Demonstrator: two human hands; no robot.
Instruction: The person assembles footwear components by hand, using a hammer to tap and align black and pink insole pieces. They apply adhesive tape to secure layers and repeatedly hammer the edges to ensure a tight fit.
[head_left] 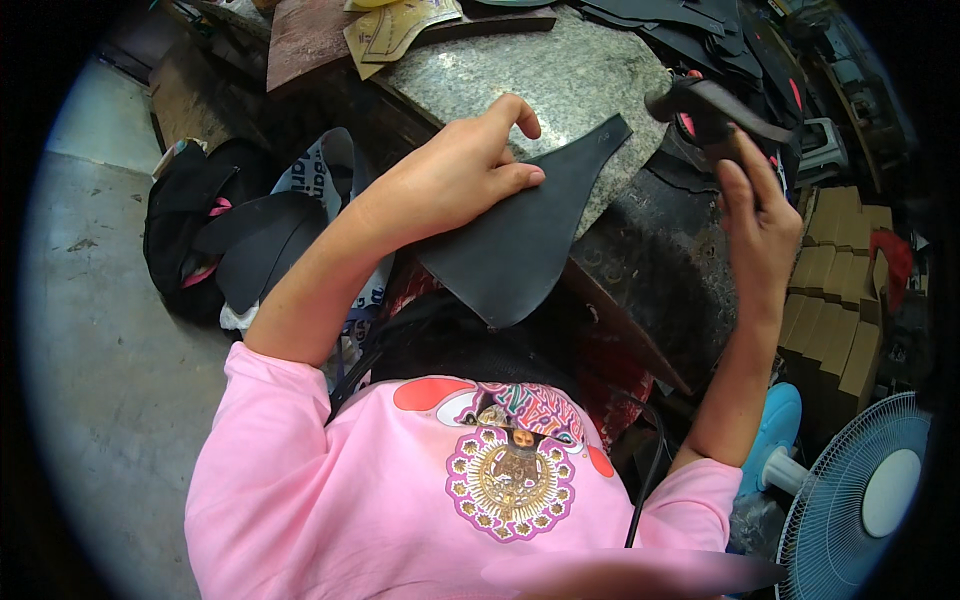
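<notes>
The person I'm watching from afar is wearing a pale pink shirt (290, 480), its short sleeves ending near the elbows: the left sleeve (265, 390) is creasing softly and the right sleeve (705, 500) is bunching. Both forearms are showing bare. Across the front I'm seeing a round medallion (512, 485), its gold and dark middle sitting inside a scalloped purple border dotted with gold flowers. Multicoloured lettering (540, 405) is curving above it, and a coral oval (432, 393) is marking the left. A thin black cable (645, 490) is running along the right side.
</notes>
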